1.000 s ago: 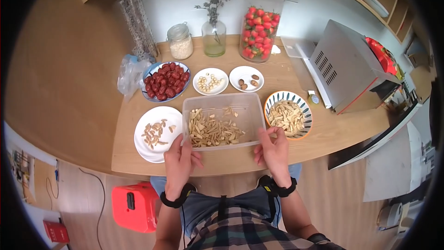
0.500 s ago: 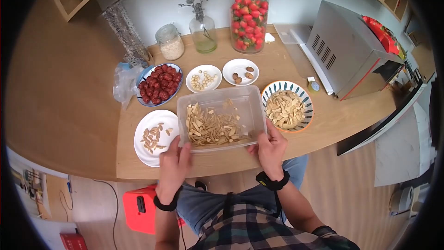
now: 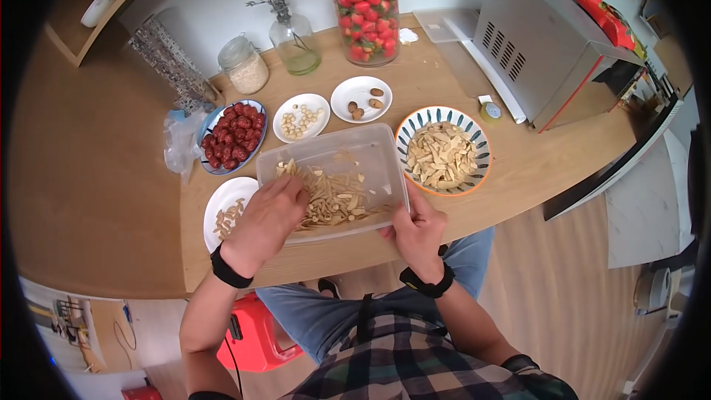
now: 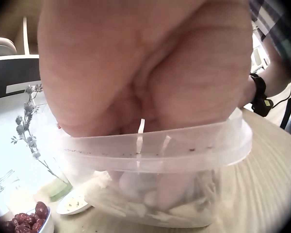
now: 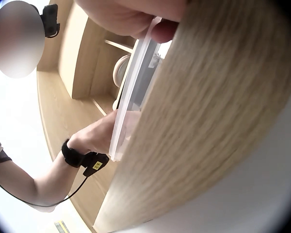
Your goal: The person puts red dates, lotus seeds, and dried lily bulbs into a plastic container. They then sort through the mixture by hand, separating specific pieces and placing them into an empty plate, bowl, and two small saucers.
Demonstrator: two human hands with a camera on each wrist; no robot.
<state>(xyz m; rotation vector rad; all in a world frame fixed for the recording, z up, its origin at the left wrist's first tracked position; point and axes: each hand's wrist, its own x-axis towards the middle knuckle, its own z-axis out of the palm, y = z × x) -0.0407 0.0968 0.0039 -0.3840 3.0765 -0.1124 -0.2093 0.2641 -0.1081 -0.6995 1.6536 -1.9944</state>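
A clear plastic container of pale dried strips stands at the table's front, slightly tilted in the head view. My left hand reaches over its left side, fingers down among the strips. Through the cloudy wall of the container in the left wrist view, the fingers of my left hand show apart; whether they hold a strip is unclear. My right hand grips the container's front right corner, its thumb by the rim. In the right wrist view, my right hand pinches the container's edge.
A white plate of brown pieces lies left, partly covered by my arm. Behind are a plate of red dates, two small white plates and jars. A striped-rim bowl sits right, a grey appliance beyond.
My left hand has let go of the container's front left corner and moved over the rim into the strips. My right hand keeps its grip; the head view has shifted.
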